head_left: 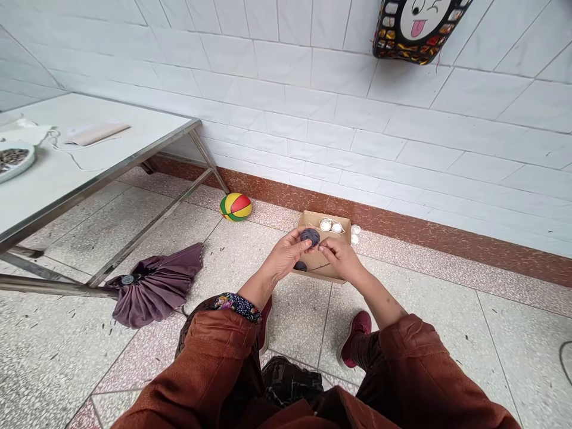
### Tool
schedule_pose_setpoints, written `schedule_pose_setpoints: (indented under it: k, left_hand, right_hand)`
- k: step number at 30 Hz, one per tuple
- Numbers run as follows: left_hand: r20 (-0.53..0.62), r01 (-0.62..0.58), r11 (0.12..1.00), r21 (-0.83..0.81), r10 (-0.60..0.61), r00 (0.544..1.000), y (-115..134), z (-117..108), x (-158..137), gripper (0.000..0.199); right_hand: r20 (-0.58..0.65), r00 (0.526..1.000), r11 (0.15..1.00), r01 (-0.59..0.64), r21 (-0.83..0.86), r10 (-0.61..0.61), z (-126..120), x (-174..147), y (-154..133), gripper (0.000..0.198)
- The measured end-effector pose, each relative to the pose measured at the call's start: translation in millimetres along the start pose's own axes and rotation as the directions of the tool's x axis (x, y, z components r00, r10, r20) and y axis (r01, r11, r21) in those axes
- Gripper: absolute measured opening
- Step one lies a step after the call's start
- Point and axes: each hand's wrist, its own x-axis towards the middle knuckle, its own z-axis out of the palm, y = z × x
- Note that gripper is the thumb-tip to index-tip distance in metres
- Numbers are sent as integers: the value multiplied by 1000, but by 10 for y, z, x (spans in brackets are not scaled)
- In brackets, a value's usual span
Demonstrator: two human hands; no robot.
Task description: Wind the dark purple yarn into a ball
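A dark grey ball of yarn (pixel 310 237) is held in my left hand (pixel 288 253), fingers closed around its side. Close by on the right, my right hand (pixel 338 256) pinches at the ball's edge, apparently on a strand of the same yarn. Below both hands a shallow cardboard box (pixel 328 272) stands on the floor. Inside it lie white yarn balls (pixel 330 225) at the back and a second dark ball (pixel 300 266) at the front left, with a dark strand trailing across the bottom.
White balls (pixel 355 233) sit just right of the box by the wall. A striped ball (pixel 236 207) and a folded purple umbrella (pixel 156 286) lie on the floor to the left. A metal-framed table (pixel 147 128) stands at left. A black basket (pixel 402 50) hangs on the wall.
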Motion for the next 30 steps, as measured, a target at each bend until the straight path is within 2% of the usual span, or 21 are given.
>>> schedule_pose_setpoints:
  k: [4, 6, 8, 11, 13, 15, 21, 26, 30]
  left_hand:
    - [-162, -37, 974, 224, 75, 984, -26, -72, 47, 52]
    - [-166, -10, 937, 348, 72, 983, -46, -92, 44, 53]
    - [-101, 31, 911, 411, 11, 995, -69, -88, 23, 55]
    - [83, 66, 893, 445, -115, 990, -103, -36, -27, 57]
    - [188, 65, 893, 446, -164, 968, -121, 11, -57, 55]
    - [232, 64, 898, 435, -180, 956, -134, 50, -78, 54]
    - [209, 50, 938, 343, -128, 969, -115, 87, -110, 77]
    - [223, 16, 961, 277, -80, 972, -82, 90, -127, 48]
    - [182, 29, 991, 131, -53, 982, -50, 111, -131, 44]
  right_hand:
    - [159, 969, 982, 188, 19, -188, -14, -40, -102, 20]
    - [140, 963, 973, 223, 66, -230, -67, -45, -175, 21]
    - [46, 975, 972, 214, 94, -219, -143, -34, -229, 22]
    - [-76, 982, 980, 177, 95, -171, -243, 3, -243, 22]
    - [-122, 984, 986, 143, 84, -132, -272, 27, -212, 20]
    - [-164, 983, 993, 98, 72, -85, -269, 43, -169, 20]
    - [-208, 975, 996, -65, 68, 78, -204, 44, -86, 21]
    - [-140, 980, 987, -132, 90, 143, -110, 30, -47, 23]
    - [-73, 982, 983, -167, 71, 173, -9, 8, 7, 18]
